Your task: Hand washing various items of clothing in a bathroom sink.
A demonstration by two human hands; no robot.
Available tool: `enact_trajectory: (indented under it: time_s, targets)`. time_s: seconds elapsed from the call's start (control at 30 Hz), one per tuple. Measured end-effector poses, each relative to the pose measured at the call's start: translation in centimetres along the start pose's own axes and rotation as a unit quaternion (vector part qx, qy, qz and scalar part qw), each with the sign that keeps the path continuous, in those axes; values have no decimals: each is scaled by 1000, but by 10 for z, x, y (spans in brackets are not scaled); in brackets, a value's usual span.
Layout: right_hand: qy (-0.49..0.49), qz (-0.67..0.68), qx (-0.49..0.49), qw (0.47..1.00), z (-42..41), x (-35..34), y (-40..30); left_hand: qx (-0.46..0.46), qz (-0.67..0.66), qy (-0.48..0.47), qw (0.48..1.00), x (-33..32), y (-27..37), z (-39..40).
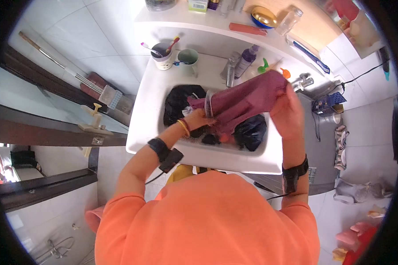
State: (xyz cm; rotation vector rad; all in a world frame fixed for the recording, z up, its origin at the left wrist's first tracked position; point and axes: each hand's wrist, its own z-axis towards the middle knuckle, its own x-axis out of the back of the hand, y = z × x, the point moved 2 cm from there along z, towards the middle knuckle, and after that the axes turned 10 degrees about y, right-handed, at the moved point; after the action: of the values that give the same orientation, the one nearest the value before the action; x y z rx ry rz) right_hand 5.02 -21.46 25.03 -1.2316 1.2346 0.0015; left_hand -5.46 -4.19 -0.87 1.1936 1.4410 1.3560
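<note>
A wet maroon cloth garment (pixel 245 99) is stretched up over the white washbasin (pixel 205 159). My left hand (pixel 199 119) grips its lower part, beside a clear, ring-like plastic rim (pixel 209 102) whose full shape is hidden. My right hand (pixel 287 114) has hold of the garment's upper right end, raised near the basin's right edge. Black wet cloth (pixel 252 132) lies in the bowl beneath, on both sides of the maroon cloth. A small white piece (pixel 187 111) shows just left of my left hand.
Behind the bowl stand a cup with toothbrushes (pixel 162 61), a green mug (pixel 188 63), a metal faucet (pixel 231 71) and a purple bottle (pixel 246 61). A white shelf (pixel 199 20) with a glass jar (pixel 290 21) runs above. A metal valve (pixel 303 82) sits right of the basin.
</note>
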Motion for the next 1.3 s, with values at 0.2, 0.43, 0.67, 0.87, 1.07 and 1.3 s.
enact_trajectory:
  time_s: [0.2, 0.43, 0.67, 0.87, 1.07, 1.3]
  targets:
    - [109, -145, 133, 974, -9, 55, -35, 115, -231, 1, 966, 69, 109, -35]
    - [187, -231, 69, 952, -16, 93, -22, 66, 134, 15, 989, 111, 138, -25]
    - [185, -605, -67, 771, 36, 207, 67, -25, 341, 165, 925, 101, 34, 9]
    - [-104, -855, 148, 487, 30, 176, 138, -51, 536, -18, 842, 19, 16, -22]
    - [-253, -903, 89, 335, 26, 175, 172, -3, 621, -130, 773, -10, 1, -7]
    - [-320, -890, 39, 322, 37, 218, 206, 30, 701, -210, 681, -22, -42, 5]
